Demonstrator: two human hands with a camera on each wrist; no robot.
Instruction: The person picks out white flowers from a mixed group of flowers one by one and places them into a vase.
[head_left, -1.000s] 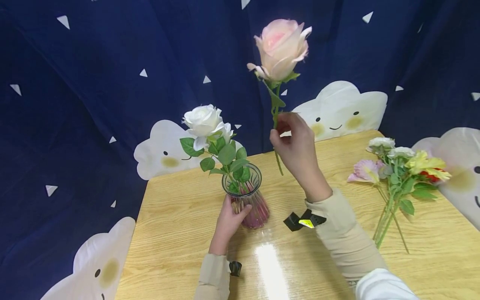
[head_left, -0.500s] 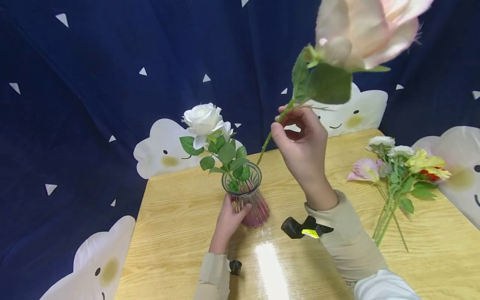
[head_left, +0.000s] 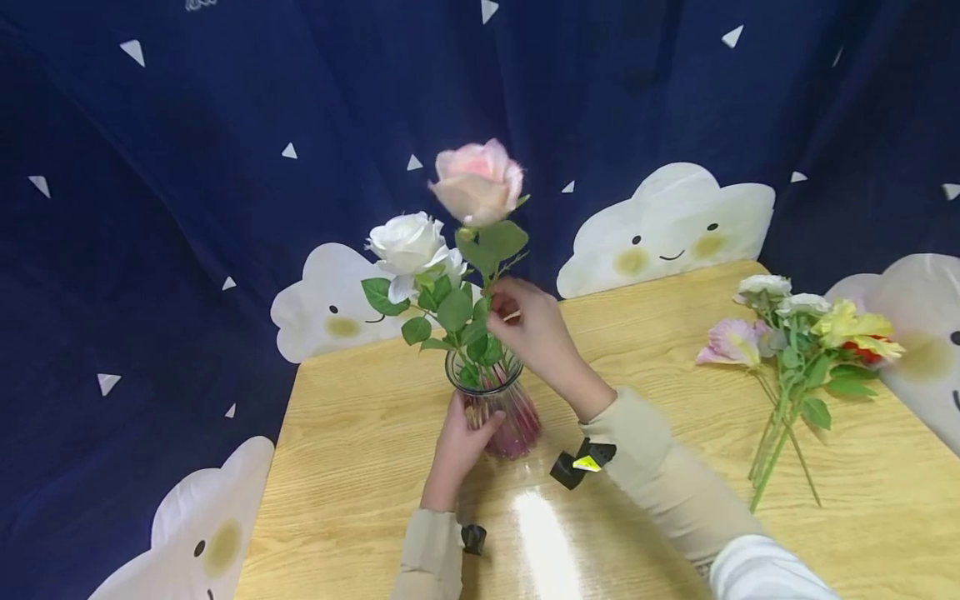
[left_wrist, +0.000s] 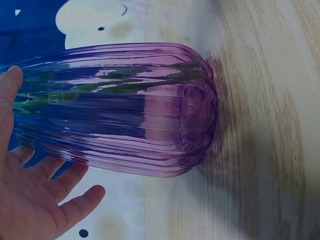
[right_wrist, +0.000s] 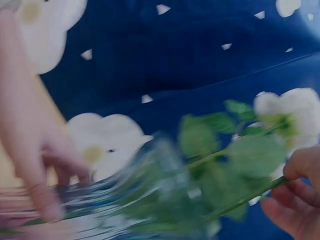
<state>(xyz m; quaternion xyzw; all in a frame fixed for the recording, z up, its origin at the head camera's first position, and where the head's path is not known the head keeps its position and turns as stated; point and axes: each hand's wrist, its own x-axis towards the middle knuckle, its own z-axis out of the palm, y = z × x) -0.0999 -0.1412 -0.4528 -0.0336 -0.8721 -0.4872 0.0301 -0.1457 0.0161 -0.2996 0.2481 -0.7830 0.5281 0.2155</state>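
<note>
A ribbed glass vase (head_left: 513, 421), tinted pink-purple toward its base, stands upright on the table. My left hand (head_left: 459, 446) holds its side, thumb in front; in the left wrist view several fingers (left_wrist: 65, 182) lie along the glass. A white rose (head_left: 407, 243) with green leaves stands in the vase, leaning left. Above the rim, my right hand (head_left: 536, 329) pinches the stem of a pale pink rose (head_left: 480, 183). In the right wrist view that green stem (right_wrist: 245, 201) slants down into the vase mouth. Its lower end cannot be told apart from the other stems.
On the right of the wooden table (head_left: 337, 467) lies a bunch of flowers (head_left: 795, 358): white, pink-purple, yellow and red blooms on green stems. A dark blue curtain (head_left: 600, 92) with white cloud shapes hangs behind the table.
My right hand has brought the pink rose from upper right, tilted close to the camera, leftward and down over the vase, now nearly upright. My left hand stays on the vase.
</note>
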